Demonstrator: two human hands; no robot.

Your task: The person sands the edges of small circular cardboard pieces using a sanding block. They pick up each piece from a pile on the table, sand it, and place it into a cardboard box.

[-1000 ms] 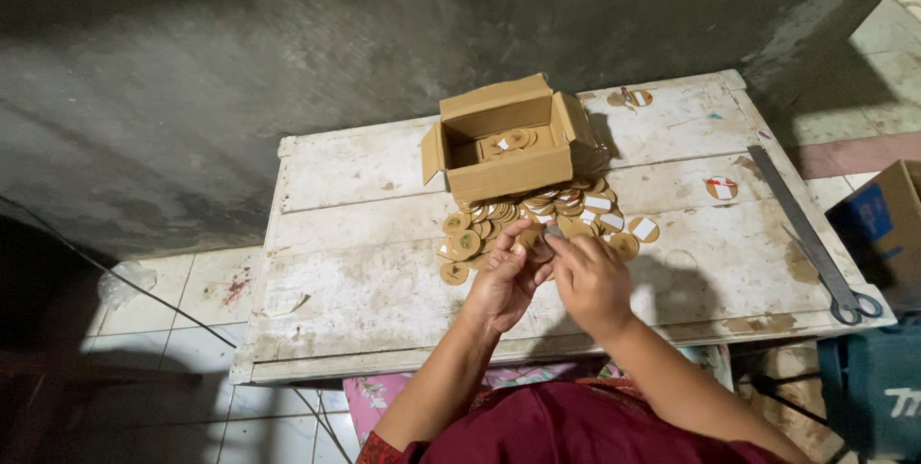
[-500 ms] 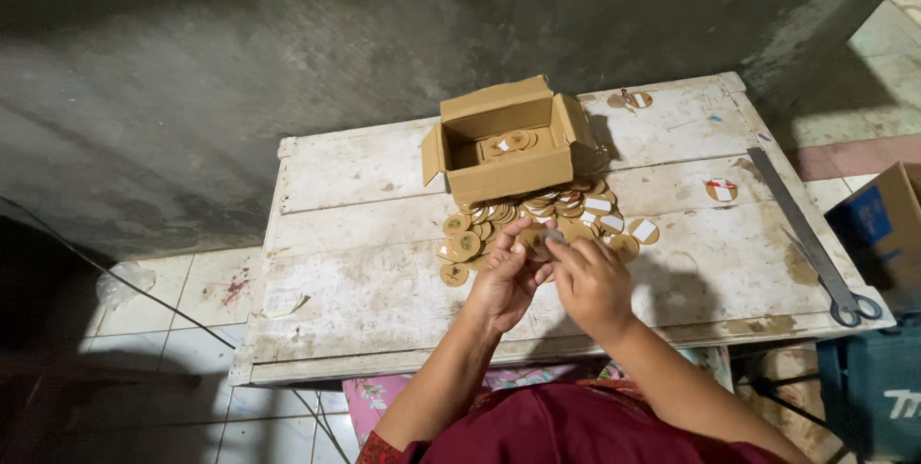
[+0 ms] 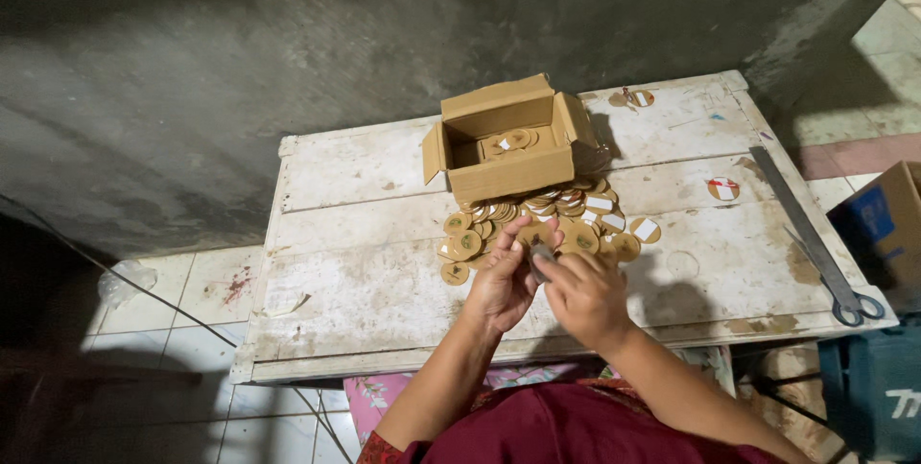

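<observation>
Worn, white-painted wooden tabletop, planks scuffed and stained brown, set against a rough grey concrete wall. Pale floor tiles below on the left, spotted with a reddish stain, a thin dark cable running across them. Near the middle of the tabletop, an open cardboard box, flaps up, a few round brown discs inside. Directly in front of the box, touching its near wall, a loose pile of discs, some brown, some with white patches. Left hand and right hand close together at the near edge of the pile, fingers curled narrow around one small disc held between both hands, just above the tabletop. Farther right, a single red-and-white disc lying alone, another by the far edge. Along the right side, a long metal ruler and, at its near end, scissors with ringed handles at the tabletop corner. Beyond the right edge, a cardboard carton with a blue panel. Dark red sleeve and lap at the bottom.
</observation>
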